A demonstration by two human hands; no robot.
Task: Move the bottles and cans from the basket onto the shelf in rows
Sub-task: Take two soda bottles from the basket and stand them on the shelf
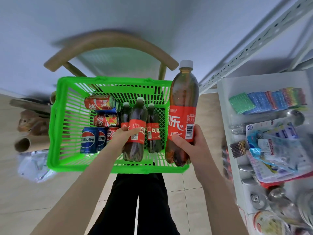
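Right hand (194, 145) grip: clamped round the lower label of the big cola bottle (183, 114), thumb across the front.
Left hand (124, 135) grip: curled round the red label of the middle cola bottle (136, 119), inside the basket.
Shelf (224, 106): white, at the right, loaded with sponges, packets and metal ware.
Chair (110, 40): curved wooden back, just beyond the basket.
Basket (54, 131): green, slatted, well left of the shelf.
Big cola bottle: long axis upright, white cap pointing up and away, base over the basket's right rim, between basket and shelf.
Middle cola bottle: long axis running near to far, cap toward the far wall; lifted or resting, cannot tell.
Small bottles (153, 131): one on each side of the middle bottle, caps toward the far wall.
Red cans (99, 103): three in the basket's left half, the two farther ones lying crosswise.
Blue cans (89, 139): two side by side, nearest the left wall, touching the third red can.
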